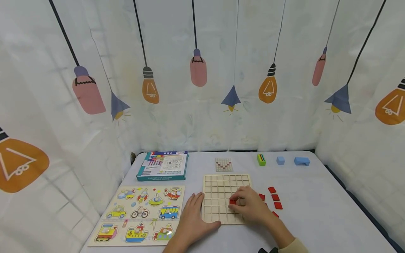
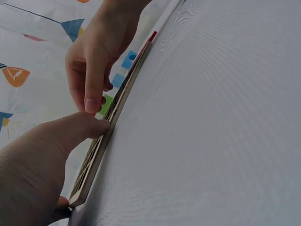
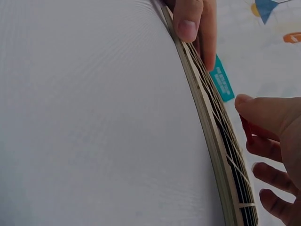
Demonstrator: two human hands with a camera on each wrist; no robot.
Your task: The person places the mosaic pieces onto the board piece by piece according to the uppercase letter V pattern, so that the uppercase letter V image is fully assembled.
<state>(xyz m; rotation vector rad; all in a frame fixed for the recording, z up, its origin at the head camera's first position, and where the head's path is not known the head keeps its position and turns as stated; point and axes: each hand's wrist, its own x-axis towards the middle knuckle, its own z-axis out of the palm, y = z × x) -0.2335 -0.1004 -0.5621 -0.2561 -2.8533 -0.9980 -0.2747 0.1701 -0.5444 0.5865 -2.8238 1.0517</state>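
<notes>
A wooden grid board [image 1: 221, 182] lies on the white table. My left hand [image 1: 192, 211] rests flat beside the board's left edge, fingers straight; in the left wrist view its thumb [image 2: 77, 129] touches the board's rim [image 2: 106, 141]. My right hand [image 1: 250, 207] hovers low over the board's lower right cells and pinches a red tile [image 1: 232, 201] between thumb and fingers. In the right wrist view the tile [image 3: 245, 127] shows under the thumb [image 3: 263, 110], just above the grid [image 3: 221, 136]. Several loose red tiles [image 1: 274, 197] lie right of the board.
A small pattern card [image 1: 224, 164] lies behind the board. A teal box [image 1: 162, 165] and a vehicle puzzle [image 1: 142, 214] are on the left. A green block [image 1: 261, 160], blue cube [image 1: 280, 160] and blue arch [image 1: 302, 161] stand at the back right. Curtains enclose the table.
</notes>
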